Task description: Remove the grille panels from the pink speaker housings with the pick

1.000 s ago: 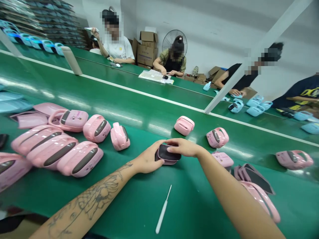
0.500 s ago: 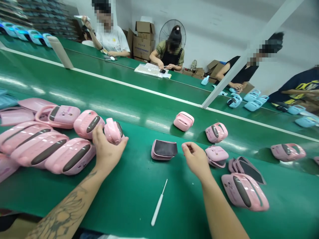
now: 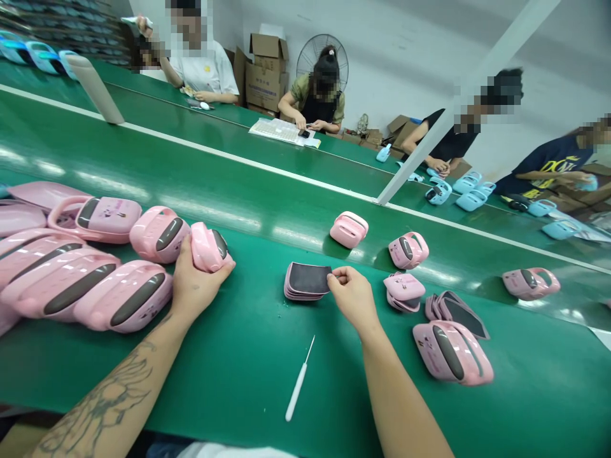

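My left hand [image 3: 196,283] grips a glossy pink plastic case [image 3: 209,248], which stands tilted on the green conveyor belt [image 3: 238,375]. More pink cases with dark grey panels lie close to its left, including one [image 3: 159,234] just beyond my fingers. My right hand [image 3: 352,298] pinches the right edge of a small stack of flat pink shells with dark faces [image 3: 305,281]. A white-handled pick [image 3: 298,381] lies on the belt between my forearms, touching neither hand.
To the right stand more pink cases [image 3: 408,250] and a pile of dark-faced shells [image 3: 456,315]. A white-edged divider [image 3: 248,159] separates this belt from a further belt, where co-workers [image 3: 317,95] sit among light blue cases [image 3: 438,192], cardboard boxes [image 3: 265,76] and a fan [image 3: 322,63].
My left hand has left the stack and closed around the pink case. My right hand has moved from above the belt to the stack's right edge. The view has shifted slightly.
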Demonstrator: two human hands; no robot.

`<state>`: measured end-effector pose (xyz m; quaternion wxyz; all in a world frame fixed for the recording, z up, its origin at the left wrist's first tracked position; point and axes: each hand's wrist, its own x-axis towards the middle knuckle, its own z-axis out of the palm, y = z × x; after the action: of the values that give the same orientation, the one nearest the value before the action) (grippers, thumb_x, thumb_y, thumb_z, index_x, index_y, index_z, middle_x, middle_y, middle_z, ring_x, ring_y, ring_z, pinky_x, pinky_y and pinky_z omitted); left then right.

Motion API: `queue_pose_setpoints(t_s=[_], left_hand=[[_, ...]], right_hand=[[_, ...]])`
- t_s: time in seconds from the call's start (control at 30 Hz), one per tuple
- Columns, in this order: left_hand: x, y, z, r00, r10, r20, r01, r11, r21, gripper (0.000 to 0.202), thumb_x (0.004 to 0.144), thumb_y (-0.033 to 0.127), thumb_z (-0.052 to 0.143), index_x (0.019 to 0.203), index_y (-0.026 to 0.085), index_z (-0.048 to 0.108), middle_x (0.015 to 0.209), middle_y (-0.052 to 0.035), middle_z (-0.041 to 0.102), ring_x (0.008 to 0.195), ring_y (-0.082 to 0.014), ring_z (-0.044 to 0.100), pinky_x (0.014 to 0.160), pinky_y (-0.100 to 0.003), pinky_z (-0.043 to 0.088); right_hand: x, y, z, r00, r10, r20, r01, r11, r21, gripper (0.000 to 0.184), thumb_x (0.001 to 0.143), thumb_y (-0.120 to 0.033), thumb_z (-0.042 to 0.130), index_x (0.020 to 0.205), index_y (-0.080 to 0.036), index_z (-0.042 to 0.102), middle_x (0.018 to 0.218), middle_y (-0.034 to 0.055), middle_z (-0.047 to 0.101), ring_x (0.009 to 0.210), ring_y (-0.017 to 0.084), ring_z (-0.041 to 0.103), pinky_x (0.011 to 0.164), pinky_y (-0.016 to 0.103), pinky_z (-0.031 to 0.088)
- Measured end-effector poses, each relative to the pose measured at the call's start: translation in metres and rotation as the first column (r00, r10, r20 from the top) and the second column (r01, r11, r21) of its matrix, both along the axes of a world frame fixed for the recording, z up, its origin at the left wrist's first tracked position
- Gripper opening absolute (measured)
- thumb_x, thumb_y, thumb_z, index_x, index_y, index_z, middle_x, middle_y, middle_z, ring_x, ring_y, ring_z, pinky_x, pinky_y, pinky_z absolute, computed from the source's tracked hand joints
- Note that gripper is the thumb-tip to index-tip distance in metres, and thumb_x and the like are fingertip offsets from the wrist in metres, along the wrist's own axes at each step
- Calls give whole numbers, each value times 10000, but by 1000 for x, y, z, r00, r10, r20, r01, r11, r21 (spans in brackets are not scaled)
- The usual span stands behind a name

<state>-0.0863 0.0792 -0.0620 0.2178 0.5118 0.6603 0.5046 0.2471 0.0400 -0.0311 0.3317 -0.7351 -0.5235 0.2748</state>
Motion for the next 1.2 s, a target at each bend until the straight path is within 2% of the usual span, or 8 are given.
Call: queue_pose_setpoints(t_s=[0.13, 0.33, 0.47, 0.57, 0.8, 1.0, 1.1, 1.2], left_hand=[[19, -14, 10, 992, 104, 76, -111, 988, 109, 804, 726, 437, 910, 1425, 201, 590, 1398, -141, 710, 1361, -404, 670, 1251, -587, 492], [78, -29, 21, 969, -104, 223, 45, 966, 254, 672, 790, 420, 813, 1398, 211, 618, 1362, -138, 728, 1441, -378, 634, 1290, -536, 468], [121, -15, 19, 874, -211, 438, 72, 947, 313, 707, 768, 358, 859, 1412, 182, 627, 1294, -146, 762, 1197, -357, 767, 1128, -515, 594], [138, 3, 15, 837, -203, 508, 4, 931, 366, 798, 724, 404, 902, 1428, 160, 619, 1357, -171, 735, 1253, -368, 741, 1167, -504, 555], [146, 32, 16, 733, -220, 644, -113, 894, 434, 963, 732, 587, 939, 1521, 185, 560, 1530, -180, 641, 1444, -356, 628, 1258, -437, 465], [141, 37, 43, 560, -253, 789, -164, 900, 405, 822, 814, 617, 890, 1499, 267, 601, 1521, -119, 664, 1383, -322, 674, 1148, -438, 574], [132, 35, 65, 445, -293, 846, -127, 914, 384, 753, 786, 554, 922, 1438, 288, 655, 1482, -109, 696, 1323, -343, 703, 987, -450, 660], [125, 35, 83, 399, -312, 862, -85, 924, 374, 694, 770, 537, 929, 1380, 307, 694, 1446, -98, 723, 1308, -357, 711, 884, -429, 685]], right_hand=[[-1, 3, -3, 1000, -5, 4, 5, 1000, 3, 248, 885, -493, 669, 915, -250, 702, 766, 25, 747, 689, 235, 671, 645, 335, 466], [-10, 0, -5, 999, -53, -1, 53, 998, 34, 184, 898, -451, 660, 873, -269, 660, 748, 3, 706, 697, 232, 655, 677, 339, 468], [-16, -6, -3, 995, -103, -13, 104, 990, 95, 198, 913, -456, 657, 879, -261, 677, 788, 18, 697, 747, 236, 634, 719, 348, 463], [-19, -9, 2, 990, -128, -50, 134, 982, 137, 229, 908, -476, 673, 877, -251, 696, 852, 32, 726, 778, 234, 632, 741, 350, 465], [-24, -11, 18, 969, -139, -203, 175, 970, 171, 244, 884, -476, 709, 853, -237, 669, 731, -16, 684, 647, 185, 589, 666, 325, 443], [-48, -5, 28, 917, -77, -391, 161, 969, 189, 223, 863, -429, 736, 927, -248, 623, 685, -62, 604, 604, 151, 536, 603, 291, 425], [-58, 0, 35, 850, 24, -526, 74, 983, 166, 425, 865, -481, 733, 1204, -234, 659, 863, -14, 735, 687, 178, 647, 628, 303, 518], [-64, 5, 44, 650, 142, -746, -96, 990, 105, 627, 851, -593, 788, 1345, -218, 699, 1035, 55, 818, 759, 216, 731, 643, 328, 576]])
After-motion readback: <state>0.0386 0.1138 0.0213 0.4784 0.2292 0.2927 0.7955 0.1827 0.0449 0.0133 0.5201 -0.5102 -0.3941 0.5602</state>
